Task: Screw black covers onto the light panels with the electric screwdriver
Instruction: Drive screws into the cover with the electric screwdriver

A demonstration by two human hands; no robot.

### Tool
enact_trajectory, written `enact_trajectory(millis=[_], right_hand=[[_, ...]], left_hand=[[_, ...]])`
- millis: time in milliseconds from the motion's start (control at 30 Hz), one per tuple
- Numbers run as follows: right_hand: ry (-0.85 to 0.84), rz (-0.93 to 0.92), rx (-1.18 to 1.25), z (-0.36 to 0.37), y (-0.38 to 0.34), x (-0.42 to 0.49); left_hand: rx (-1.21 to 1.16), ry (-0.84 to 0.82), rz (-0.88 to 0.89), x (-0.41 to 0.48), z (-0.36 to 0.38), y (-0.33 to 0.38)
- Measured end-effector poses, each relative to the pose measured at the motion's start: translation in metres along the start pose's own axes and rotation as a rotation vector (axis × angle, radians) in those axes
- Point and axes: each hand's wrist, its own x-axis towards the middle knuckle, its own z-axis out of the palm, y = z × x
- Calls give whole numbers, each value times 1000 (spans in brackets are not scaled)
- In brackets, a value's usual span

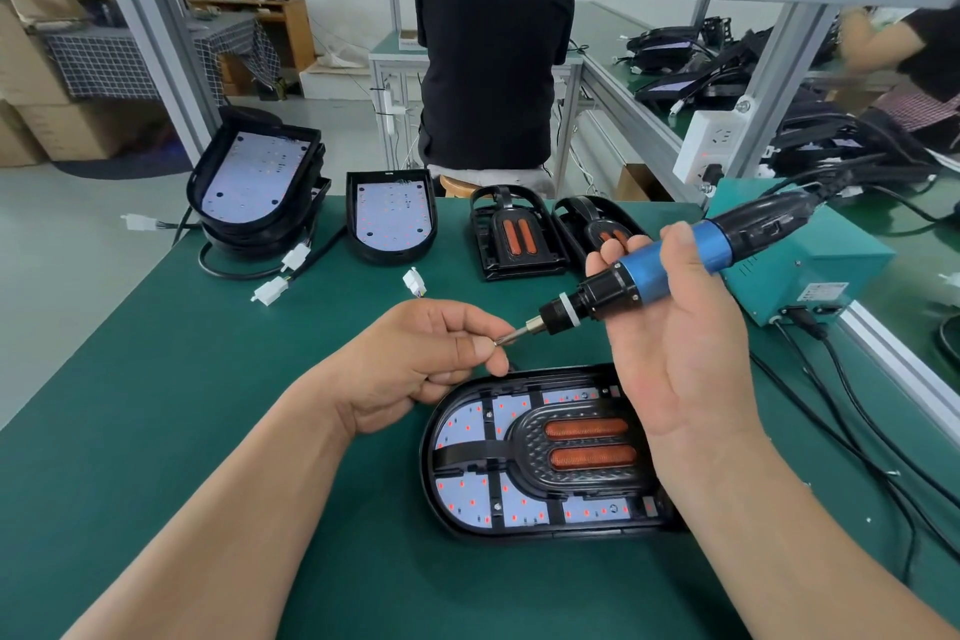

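A light panel point(467, 499) lies in front of me on the green table, with a black cover point(566, 452) holding two orange strips laid on it. My right hand point(680, 343) grips the blue and black electric screwdriver point(670, 257) above the panel, tip pointing left. My left hand point(421, 353) pinches at the bit's tip point(506, 339); whether a screw sits there is too small to tell.
A stack of bare light panels point(254, 182) stands at the back left, one more panel point(392, 216) beside it. Two spare black covers point(514, 234) lie at the back middle. A teal power box point(810, 270) with cables sits at the right. A person stands beyond the table.
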Motion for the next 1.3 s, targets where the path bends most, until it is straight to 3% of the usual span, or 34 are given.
enact_trajectory(millis=[367, 533, 933, 1300], right_hand=[[65, 3, 34, -4, 2, 4], [103, 2, 64, -5, -1, 6], [154, -31, 143, -7, -14, 12], [50, -79, 111, -9, -25, 12]], left_hand=[[-38, 5, -10, 0, 1, -1], [-45, 81, -23, 0, 3, 0], [383, 46, -158, -9, 12, 12], [406, 214, -92, -10, -1, 9]])
